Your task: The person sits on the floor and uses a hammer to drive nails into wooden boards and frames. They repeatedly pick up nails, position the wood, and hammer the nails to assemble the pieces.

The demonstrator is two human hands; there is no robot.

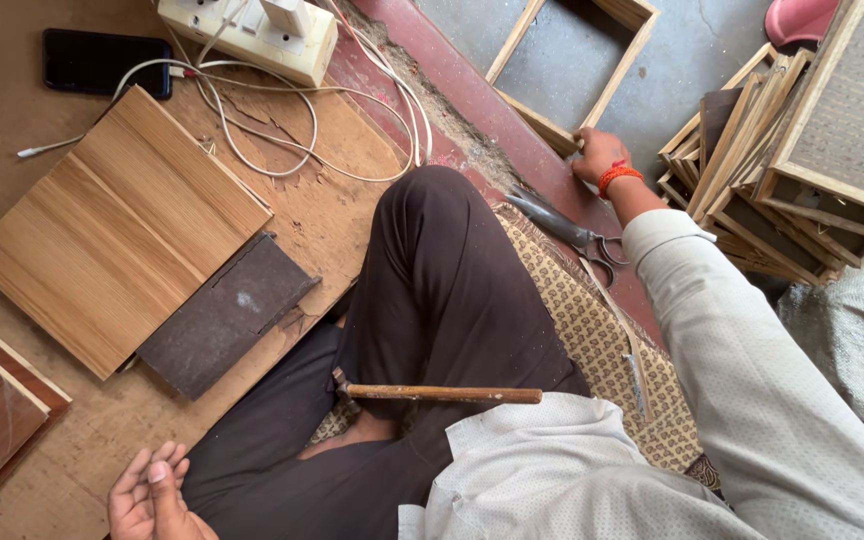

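My right hand [597, 155], with an orange thread band at the wrist, reaches forward and grips the near corner of an empty wooden frame [542, 120] lying on the grey floor. Low at the left, beside my knee, my left hand [147, 495] rests with its fingers loosely curled and holds nothing. A hammer [442, 393] with a wooden handle lies across my lap on the dark trousers. Metal shears [572, 232] lie on the red step just below my right hand.
A stack of wooden frames [772, 170] fills the right side. On the brown floor at left lie a light wood board [117, 225], a dark sheet [227, 315], a phone [107, 62] and a power strip [252, 35] with white cables. I sit on a patterned mat [592, 330].
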